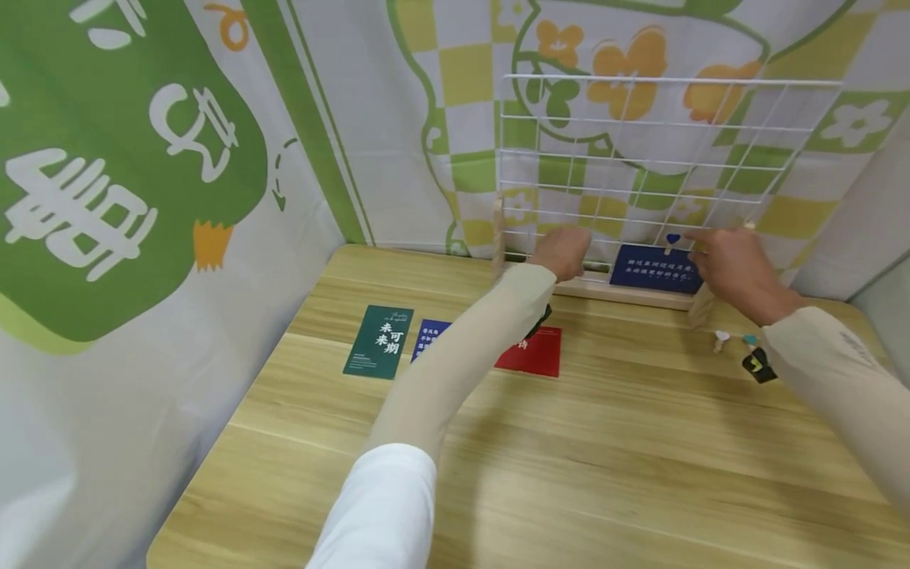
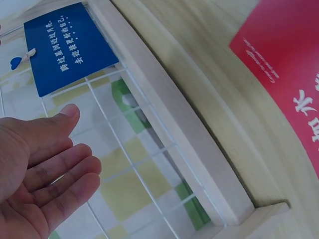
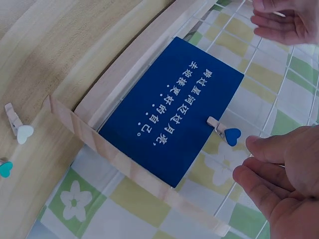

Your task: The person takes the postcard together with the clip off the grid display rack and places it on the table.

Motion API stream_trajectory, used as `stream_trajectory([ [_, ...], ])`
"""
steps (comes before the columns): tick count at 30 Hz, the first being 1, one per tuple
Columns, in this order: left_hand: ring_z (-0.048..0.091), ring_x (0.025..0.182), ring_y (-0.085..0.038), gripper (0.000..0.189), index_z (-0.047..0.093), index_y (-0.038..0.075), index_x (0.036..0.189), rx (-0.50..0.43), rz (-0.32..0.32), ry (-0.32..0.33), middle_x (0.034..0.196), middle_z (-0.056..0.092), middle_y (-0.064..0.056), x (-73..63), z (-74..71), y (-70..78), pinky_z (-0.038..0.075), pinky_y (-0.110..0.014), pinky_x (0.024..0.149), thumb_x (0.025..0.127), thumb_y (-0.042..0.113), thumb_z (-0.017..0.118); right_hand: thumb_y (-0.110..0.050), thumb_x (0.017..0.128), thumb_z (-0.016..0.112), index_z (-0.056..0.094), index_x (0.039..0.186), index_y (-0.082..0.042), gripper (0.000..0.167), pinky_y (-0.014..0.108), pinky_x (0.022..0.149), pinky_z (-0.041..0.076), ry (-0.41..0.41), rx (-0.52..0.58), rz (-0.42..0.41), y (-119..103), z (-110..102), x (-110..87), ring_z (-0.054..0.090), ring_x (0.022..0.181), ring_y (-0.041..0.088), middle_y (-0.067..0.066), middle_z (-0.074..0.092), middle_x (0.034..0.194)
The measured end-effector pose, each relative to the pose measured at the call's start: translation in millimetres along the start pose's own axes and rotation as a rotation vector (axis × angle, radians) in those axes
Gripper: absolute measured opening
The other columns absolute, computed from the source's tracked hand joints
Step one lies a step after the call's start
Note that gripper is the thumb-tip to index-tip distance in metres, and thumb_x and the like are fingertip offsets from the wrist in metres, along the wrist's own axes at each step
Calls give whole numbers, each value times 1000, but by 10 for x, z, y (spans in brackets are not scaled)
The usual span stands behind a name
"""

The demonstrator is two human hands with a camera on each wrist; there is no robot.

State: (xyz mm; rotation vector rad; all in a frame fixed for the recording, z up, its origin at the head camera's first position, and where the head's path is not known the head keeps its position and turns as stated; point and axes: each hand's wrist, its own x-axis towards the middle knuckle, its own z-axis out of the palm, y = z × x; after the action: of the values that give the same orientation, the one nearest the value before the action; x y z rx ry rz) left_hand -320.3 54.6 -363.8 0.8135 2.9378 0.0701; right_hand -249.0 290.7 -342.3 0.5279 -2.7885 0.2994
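A dark blue card [image 1: 650, 269] with white writing hangs low on the white wire grid [image 1: 604, 162], held by a small wooden clothespin with a blue heart [image 3: 232, 136]. My right hand [image 1: 735, 269] is just beside the heart; in the right wrist view its thumb and fingertips are apart from the clothespin and grip nothing. My left hand [image 2: 47, 169] is in front of the grid to the left of the card, fingers loosely bent and holding nothing. The grid stands in a pale wooden base [image 2: 174, 129].
On the wooden table [image 1: 604, 450] lie a green card [image 1: 379, 341], a blue card [image 1: 429, 336] partly under the left forearm, and a red card [image 1: 536, 353]. Clothespins with a white heart [image 3: 24, 133] and a teal heart [image 3: 5, 169] lie at right. Patterned cloth hangs behind.
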Motion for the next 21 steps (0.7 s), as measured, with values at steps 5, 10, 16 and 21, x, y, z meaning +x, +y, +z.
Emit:
stream_trajectory([
  [5,65,104,-15,18,68,12,100,17,20,20,107,70,2,56,-23,92,51,-25,94,87,21,75,4,85,63,64,117,10,32,52,59,52,-4,3,-19,-24,48,58,59,57,33,34,68,93],
  [10,65,105,-13,17,69,14,103,5,-10,31,108,71,3,130,-30,192,51,-25,92,88,21,74,5,87,61,60,121,12,34,55,64,53,-22,9,11,-51,108,103,64,67,43,37,66,97],
  [16,65,107,-13,23,71,16,108,2,-30,45,114,70,4,210,-5,303,52,-23,91,87,24,76,8,86,59,62,107,12,22,59,67,52,1,-26,13,-43,186,138,64,78,52,37,66,92],
  [21,66,107,-14,10,71,16,99,-1,-29,67,112,71,3,242,49,346,52,-25,92,88,17,71,12,84,55,57,90,9,7,56,55,49,18,-51,-8,-33,250,167,61,63,47,32,63,74],
])
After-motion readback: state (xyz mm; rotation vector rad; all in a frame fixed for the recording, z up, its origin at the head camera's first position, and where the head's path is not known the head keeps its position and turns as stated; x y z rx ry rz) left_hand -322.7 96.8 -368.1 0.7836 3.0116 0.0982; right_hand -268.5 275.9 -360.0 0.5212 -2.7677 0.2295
